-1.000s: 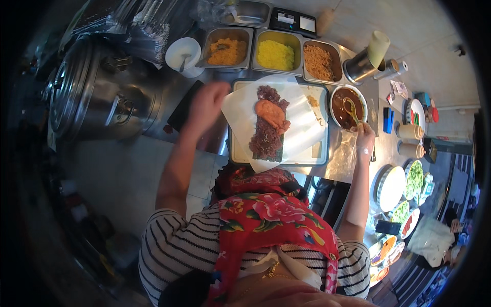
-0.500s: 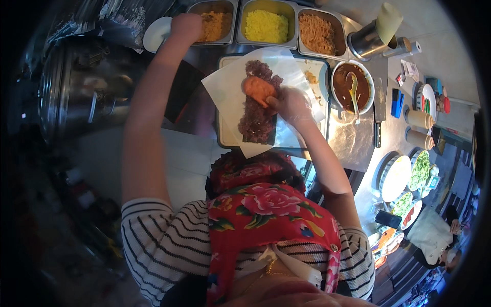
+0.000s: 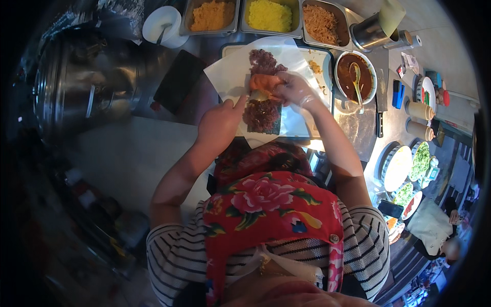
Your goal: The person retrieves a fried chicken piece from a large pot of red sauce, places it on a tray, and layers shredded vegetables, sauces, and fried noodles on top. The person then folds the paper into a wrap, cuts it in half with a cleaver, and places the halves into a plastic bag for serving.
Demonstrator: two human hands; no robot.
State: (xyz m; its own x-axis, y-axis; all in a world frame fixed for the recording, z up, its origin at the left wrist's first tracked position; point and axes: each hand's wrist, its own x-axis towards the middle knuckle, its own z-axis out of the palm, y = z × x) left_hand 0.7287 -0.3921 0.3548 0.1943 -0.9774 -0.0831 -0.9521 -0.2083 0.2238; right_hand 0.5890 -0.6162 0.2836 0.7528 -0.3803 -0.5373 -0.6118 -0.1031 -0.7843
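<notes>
Dark purple rice lies spread in a long strip over a dark seaweed sheet, on white paper. My right hand, in a clear thin glove, pinches a soft orange-red slice that lies across the middle of the rice. Something pale yellow shows just below the slice; I cannot make out what it is. My left hand is at the left edge of the paper, index finger stretched toward the rice, with nothing visible in it.
Metal pans of orange shreds, yellow shreds and reddish-brown shreds line the back. A bowl of brown sauce with a spoon stands right, beside a knife. A white bowl and dark sheets are left.
My left hand has come back from the orange-shred pan to the paper's left edge. The slice now looks partly lifted or folded in my right hand, with pale yellow showing under it.
</notes>
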